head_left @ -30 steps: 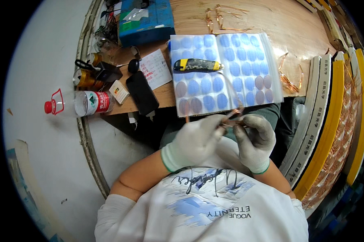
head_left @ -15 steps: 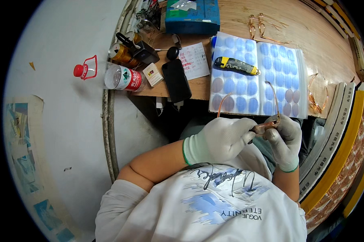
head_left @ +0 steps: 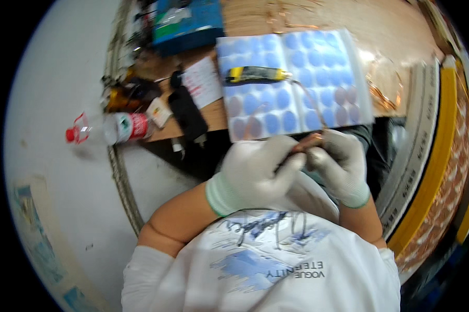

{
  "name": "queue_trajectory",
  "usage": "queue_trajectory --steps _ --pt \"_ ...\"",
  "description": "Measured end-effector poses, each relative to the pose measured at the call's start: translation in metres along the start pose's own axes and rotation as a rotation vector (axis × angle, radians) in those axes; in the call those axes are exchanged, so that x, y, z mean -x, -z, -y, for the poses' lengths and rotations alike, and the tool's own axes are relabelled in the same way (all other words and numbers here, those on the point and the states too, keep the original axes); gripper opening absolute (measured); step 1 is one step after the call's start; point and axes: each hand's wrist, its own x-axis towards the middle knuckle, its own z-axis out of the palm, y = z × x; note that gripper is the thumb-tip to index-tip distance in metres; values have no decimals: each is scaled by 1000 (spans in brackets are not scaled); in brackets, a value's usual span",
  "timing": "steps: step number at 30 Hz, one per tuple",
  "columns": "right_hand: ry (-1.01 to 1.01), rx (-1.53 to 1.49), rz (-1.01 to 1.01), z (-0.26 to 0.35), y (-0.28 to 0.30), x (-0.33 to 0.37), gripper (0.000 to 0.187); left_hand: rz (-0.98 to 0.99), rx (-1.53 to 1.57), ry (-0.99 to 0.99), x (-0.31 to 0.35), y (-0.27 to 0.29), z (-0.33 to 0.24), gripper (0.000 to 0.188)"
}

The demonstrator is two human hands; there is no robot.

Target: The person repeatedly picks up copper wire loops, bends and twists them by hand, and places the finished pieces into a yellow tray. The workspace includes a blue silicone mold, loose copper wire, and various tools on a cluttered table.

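Observation:
A pair of copper-coloured eyeglasses (head_left: 311,141) is held between my two gloved hands, its thin temples reaching away over the sheets. My left hand (head_left: 260,169), in a white knit glove with a green cuff, closes its thumb and fingers on the left side of the front. My right hand (head_left: 341,165), gloved alike, pinches the other side near a hinge. The fingers cover much of the lenses. Beyond the hands lie sheets of blue oval stickers (head_left: 308,77), a few of them purplish. A yellow-and-black utility knife (head_left: 255,74) rests across them.
More metal eyeglass frames lie right of the sheets (head_left: 384,89) and behind them (head_left: 284,18). To the left are a black phone (head_left: 187,114), a small white box (head_left: 158,112), a handwritten paper (head_left: 202,83), a plastic bottle (head_left: 125,128) and a blue box (head_left: 187,23). Stacked boards (head_left: 424,171) stand at the right.
The view has turned and blurred, so the table and its things sit farther left. Both hands still hold the eyeglasses, now slightly farther left and higher in view.

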Motion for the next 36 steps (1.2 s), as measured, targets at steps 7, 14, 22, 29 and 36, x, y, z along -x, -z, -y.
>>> queue_trajectory --steps 7,14,22,29,36 --pt "286 108 -385 -17 25 -7 28 325 -110 144 -47 -8 -8 10" --pt "396 347 -181 -20 126 24 11 -61 387 303 -133 -43 15 36" --pt "345 276 -550 -29 119 20 65 421 -713 109 -147 -162 85 44" --pt "229 -7 -625 -28 83 16 57 337 -171 301 -139 -138 78 32" --pt "56 131 -194 -25 56 20 47 199 760 474 -76 -57 23 24"
